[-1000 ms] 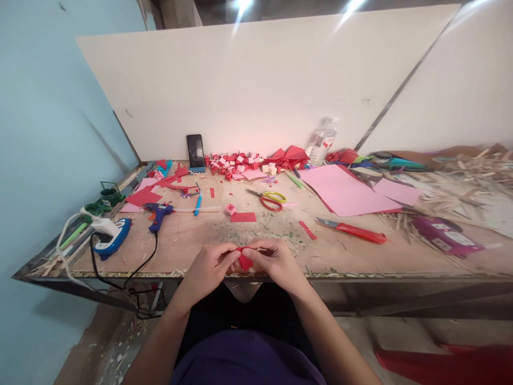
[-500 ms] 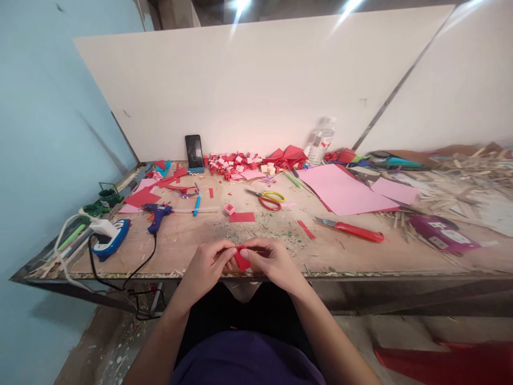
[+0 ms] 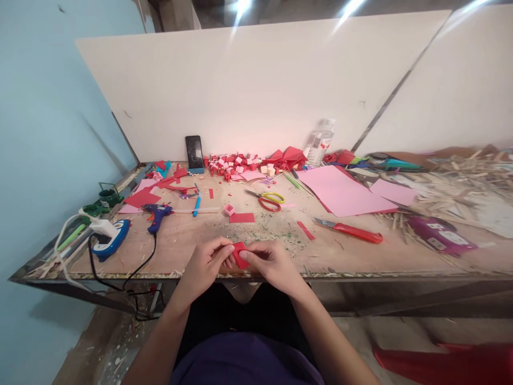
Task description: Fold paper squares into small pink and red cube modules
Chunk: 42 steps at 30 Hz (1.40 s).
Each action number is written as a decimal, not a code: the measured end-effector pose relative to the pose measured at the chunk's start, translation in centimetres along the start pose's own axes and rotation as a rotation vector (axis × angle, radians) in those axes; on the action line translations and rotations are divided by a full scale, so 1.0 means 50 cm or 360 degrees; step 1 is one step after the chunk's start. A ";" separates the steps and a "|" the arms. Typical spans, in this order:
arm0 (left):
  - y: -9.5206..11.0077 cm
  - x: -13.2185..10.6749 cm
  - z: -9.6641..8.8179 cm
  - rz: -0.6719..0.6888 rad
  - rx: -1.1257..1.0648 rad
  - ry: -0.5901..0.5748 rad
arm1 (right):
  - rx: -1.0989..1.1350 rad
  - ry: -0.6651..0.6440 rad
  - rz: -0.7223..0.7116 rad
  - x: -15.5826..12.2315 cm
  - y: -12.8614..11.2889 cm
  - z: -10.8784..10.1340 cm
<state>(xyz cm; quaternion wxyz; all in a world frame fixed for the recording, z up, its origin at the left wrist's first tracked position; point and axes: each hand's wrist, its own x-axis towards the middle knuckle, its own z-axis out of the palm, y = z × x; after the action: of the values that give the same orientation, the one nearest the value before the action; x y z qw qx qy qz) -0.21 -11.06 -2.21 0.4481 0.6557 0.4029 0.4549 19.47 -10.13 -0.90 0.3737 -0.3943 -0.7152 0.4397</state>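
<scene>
Between my two hands, just above the front edge of the table, is a small piece of red paper (image 3: 240, 255). My left hand (image 3: 210, 261) pinches its left side between thumb and fingers. From the other side, my right hand (image 3: 268, 260) grips it with the thumb lying on its face. Fingers cover part of the piece, so its full shape is hidden. Beyond my hands lie a flat red paper strip (image 3: 242, 217) and a small pink paper box (image 3: 228, 210). Scissors (image 3: 269, 201) with yellow and red handles rest behind them.
A red utility knife (image 3: 352, 231) lies to the right with its blade out. On the left are a blue glue gun (image 3: 159, 216) and a power strip (image 3: 111, 240) with cables. A phone (image 3: 194, 152), a bottle (image 3: 320, 143) and a pile of small paper boxes (image 3: 232, 164) line the back.
The red paper has tilted and risen slightly between my fingers, showing more of its face. Both hands keep their pinch and stay almost in place.
</scene>
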 end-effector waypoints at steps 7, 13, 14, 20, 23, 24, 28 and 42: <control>0.001 0.001 0.000 -0.0084 -0.0045 -0.0061 | -0.0056 0.0035 -0.0001 -0.004 0.004 -0.001; 0.001 0.002 -0.003 -0.0059 -0.0077 -0.0003 | -0.0028 -0.0064 0.0053 -0.002 -0.001 0.001; 0.001 0.002 -0.003 -0.0048 -0.0077 0.0018 | -0.0030 -0.0071 0.0058 -0.002 -0.002 0.001; 0.005 0.003 -0.003 -0.0107 -0.0135 -0.0022 | -0.0013 0.0009 0.0067 -0.006 -0.004 0.002; 0.006 0.004 -0.003 -0.0190 -0.0116 -0.0128 | 0.0026 0.0040 0.0091 -0.006 -0.005 0.003; 0.005 0.004 -0.003 -0.0203 -0.0096 -0.0149 | 0.0029 0.0041 0.0088 -0.006 -0.005 0.003; -0.001 0.005 -0.004 -0.0182 -0.0094 -0.0097 | 0.0052 0.0000 0.0070 -0.004 -0.006 0.003; 0.011 0.003 -0.004 -0.0155 -0.0029 -0.0132 | 0.0368 0.0037 0.0258 -0.003 0.003 0.001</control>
<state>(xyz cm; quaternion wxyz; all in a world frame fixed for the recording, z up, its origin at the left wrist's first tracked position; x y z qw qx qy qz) -0.31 -11.01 -1.60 0.4920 0.6494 0.4112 0.4087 19.53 -10.22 -1.06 0.3882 -0.4102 -0.6212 0.5433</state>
